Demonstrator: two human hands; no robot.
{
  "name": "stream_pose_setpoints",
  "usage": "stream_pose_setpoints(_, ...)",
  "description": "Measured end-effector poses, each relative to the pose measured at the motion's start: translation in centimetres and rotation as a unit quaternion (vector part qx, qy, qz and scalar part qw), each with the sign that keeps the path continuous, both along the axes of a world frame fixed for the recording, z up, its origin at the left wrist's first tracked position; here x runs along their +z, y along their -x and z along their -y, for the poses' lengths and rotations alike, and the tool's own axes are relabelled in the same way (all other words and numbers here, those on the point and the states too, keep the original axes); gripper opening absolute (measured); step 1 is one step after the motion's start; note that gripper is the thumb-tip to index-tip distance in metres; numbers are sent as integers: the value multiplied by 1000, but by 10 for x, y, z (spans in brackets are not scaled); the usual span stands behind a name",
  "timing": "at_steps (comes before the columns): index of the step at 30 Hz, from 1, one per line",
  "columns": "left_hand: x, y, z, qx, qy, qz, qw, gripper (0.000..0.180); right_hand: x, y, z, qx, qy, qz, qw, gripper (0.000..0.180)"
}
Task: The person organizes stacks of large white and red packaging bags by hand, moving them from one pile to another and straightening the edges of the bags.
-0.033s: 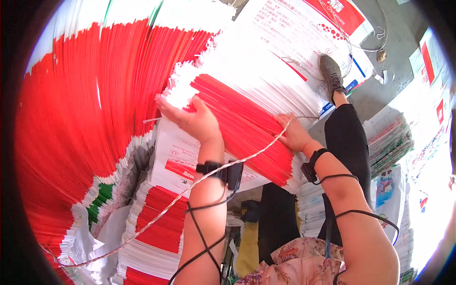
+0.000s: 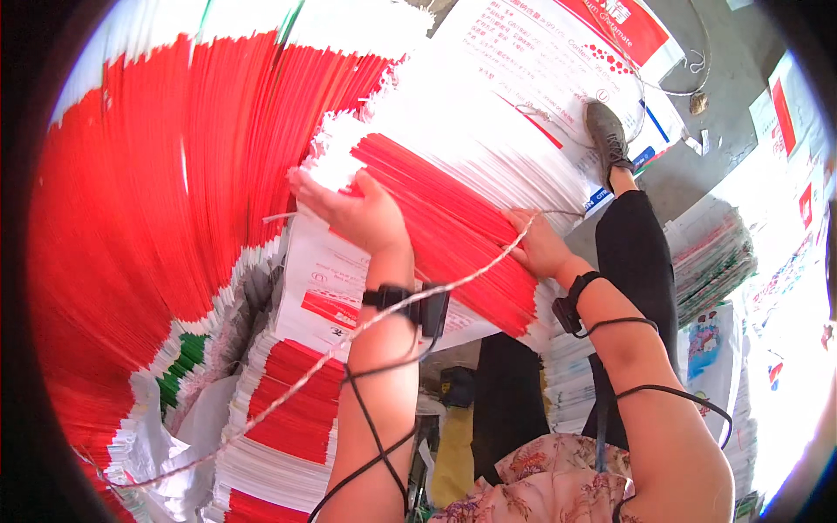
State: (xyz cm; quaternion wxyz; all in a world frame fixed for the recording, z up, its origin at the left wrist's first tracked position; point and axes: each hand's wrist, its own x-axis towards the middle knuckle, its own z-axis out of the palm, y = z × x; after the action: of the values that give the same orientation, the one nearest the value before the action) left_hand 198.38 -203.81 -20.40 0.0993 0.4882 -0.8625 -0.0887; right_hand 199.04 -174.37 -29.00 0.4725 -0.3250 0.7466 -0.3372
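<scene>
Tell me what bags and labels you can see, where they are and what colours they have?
Bundle of flat sacks: centre, under both hands, white with red edges.
Big fanned stack: left, mostly red.
Lower stack: bottom left, red and white, some green beside it.
Printed sack: top, flat, white with a red band and blue corner.
Small stacks: right, pale.

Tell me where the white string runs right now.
In the head view, the white string stretches from the right hand at the red-and-white bundle, crosses the left forearm near its wristband, and trails down-left over the lower stacks.
</scene>
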Motion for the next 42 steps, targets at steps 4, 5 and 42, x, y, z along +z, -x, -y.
stream_pose_setpoints(4,-3,10,-6,39,-13,56,998,84,19,4,1,-46,-109,154,981,65)
stream_pose_setpoints(5,-3,8,-5,42,-17,50,998,84,25,0,3,-35,-127,112,985,73)
stream_pose_setpoints(42,14,-3,4,76,1,-15,997,89,101,-47,23,-55,-30,-141,988,84)
